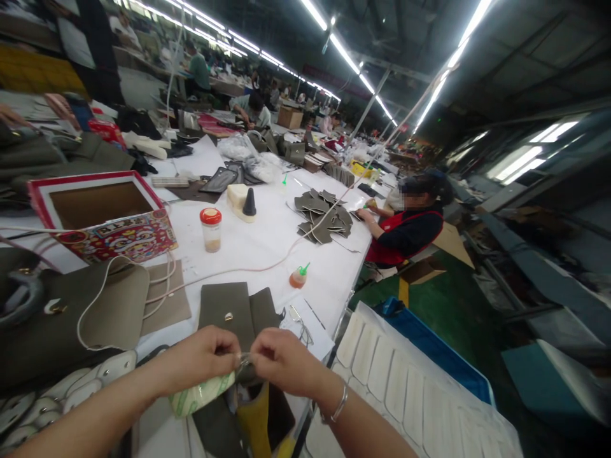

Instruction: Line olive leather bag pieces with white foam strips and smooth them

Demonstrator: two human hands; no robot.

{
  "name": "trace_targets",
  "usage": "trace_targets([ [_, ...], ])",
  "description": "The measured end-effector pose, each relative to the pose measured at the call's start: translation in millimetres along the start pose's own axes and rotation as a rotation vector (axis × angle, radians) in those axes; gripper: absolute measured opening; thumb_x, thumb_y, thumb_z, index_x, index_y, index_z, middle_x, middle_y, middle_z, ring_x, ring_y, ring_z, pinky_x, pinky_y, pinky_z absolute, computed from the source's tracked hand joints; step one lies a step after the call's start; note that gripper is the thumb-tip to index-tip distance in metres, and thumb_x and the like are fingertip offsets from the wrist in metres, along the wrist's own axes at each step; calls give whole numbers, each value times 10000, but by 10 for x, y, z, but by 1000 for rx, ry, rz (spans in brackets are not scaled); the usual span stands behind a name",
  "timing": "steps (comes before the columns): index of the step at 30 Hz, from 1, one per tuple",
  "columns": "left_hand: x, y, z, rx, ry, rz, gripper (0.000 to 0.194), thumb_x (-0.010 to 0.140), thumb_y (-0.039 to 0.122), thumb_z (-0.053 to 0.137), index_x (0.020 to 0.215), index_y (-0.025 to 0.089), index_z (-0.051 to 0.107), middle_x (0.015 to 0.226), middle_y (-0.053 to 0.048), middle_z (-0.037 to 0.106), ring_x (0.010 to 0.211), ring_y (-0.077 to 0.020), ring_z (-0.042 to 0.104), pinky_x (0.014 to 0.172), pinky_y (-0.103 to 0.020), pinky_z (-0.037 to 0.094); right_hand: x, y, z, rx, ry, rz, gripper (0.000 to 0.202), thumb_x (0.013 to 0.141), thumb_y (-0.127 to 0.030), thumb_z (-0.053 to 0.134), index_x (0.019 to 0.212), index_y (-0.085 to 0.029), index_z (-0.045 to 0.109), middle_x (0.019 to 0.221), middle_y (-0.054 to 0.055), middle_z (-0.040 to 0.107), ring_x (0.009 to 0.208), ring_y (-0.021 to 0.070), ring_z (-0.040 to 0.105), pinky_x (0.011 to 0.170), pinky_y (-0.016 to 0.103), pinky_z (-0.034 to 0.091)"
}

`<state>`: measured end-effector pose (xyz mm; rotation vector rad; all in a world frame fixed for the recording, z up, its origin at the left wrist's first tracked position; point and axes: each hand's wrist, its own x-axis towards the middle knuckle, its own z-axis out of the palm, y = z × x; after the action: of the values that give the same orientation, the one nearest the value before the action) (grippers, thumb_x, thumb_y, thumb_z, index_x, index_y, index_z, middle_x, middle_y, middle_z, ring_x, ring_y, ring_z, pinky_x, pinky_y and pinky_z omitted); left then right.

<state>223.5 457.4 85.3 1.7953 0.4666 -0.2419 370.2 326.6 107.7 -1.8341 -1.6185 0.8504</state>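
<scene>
My left hand (210, 352) and my right hand (277, 357) are close together at the bottom centre, fingers pinched on a small, thin, clear piece between them. What exactly it is, I cannot make out. Just beyond them lies an olive leather piece (224, 306) with a small metal stud. Below my left hand is a packet (203, 395) with green print on pale wrapping. Under my hands hang more dark olive leather and a yellow piece (255, 416).
A red patterned box (119, 232), a red-lidded jar (210, 230) and a small bottle with green tip (298, 277) stand on the white table (248, 251). A cord crosses it. Olive pieces (324, 216) lie near a seated person (410, 222). Wrapped white pieces (391, 375) sit right.
</scene>
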Motion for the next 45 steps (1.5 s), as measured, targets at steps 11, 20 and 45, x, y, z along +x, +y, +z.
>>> trace_targets([
  [11, 8, -128, 10, -241, -59, -6, 336, 728, 430, 598, 777, 99, 619, 612, 31, 467, 564, -88, 368, 522, -192, 276, 1, 237, -2, 642, -223, 143, 156, 779, -284, 591, 765, -129, 587, 626, -38, 502, 541, 59, 440, 514, 176, 357],
  [20, -47, -310, 221, -162, -127, 1, 316, 720, 449, 534, 688, 136, 565, 565, 45, 358, 542, -95, 293, 499, -217, 206, -251, 391, 292, 719, -237, 219, 274, 762, -407, 638, 838, -144, 624, 676, -16, 552, 561, 66, 486, 518, 170, 369],
  [45, -175, -173, 199, 89, 174, -5, 212, 700, 222, 453, 665, 152, 649, 674, 6, 589, 661, -130, 523, 602, -198, 372, -156, 21, 331, 329, 84, 287, 181, 706, -291, 667, 803, -143, 630, 697, -6, 575, 614, 95, 503, 549, 200, 387],
])
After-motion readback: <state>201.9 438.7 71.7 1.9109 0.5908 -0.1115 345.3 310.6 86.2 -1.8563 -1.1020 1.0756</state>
